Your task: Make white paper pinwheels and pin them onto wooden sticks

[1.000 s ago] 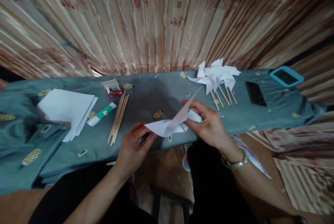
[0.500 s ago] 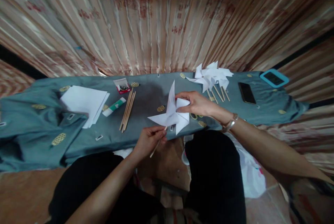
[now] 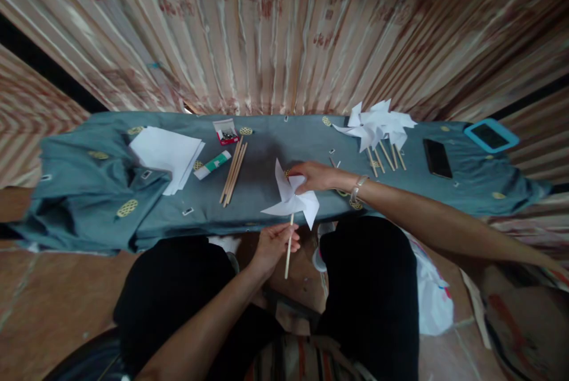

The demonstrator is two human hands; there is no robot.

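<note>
A white paper pinwheel (image 3: 284, 208) on a wooden stick stands over the table's near edge, its blades facing up. My left hand (image 3: 274, 246) pinches the stick (image 3: 287, 265) below the paper, and the stick's lower end sticks out beneath the fingers. My right hand (image 3: 311, 176) has its thumb and fingers closed around the upper right of the pinwheel, near the middle. Part of that blade is hidden by the fingers. Under my right wrist lie what look like scissors (image 3: 334, 163), mostly covered.
Left on the cloth-covered table (image 3: 262, 132) are white paper sheets (image 3: 166, 150), a glue stick (image 3: 213, 165), loose wooden sticks (image 3: 233, 172) and an open box of small metal pieces (image 3: 226, 134). On the right lie several finished pinwheels (image 3: 377, 123), a phone (image 3: 437, 158) and a blue-framed device (image 3: 491, 135).
The pinwheel has turned more face-up and its stick now points nearly straight toward me. Both hands keep their hold. The whole view has shifted, moving the table things rightward.
</note>
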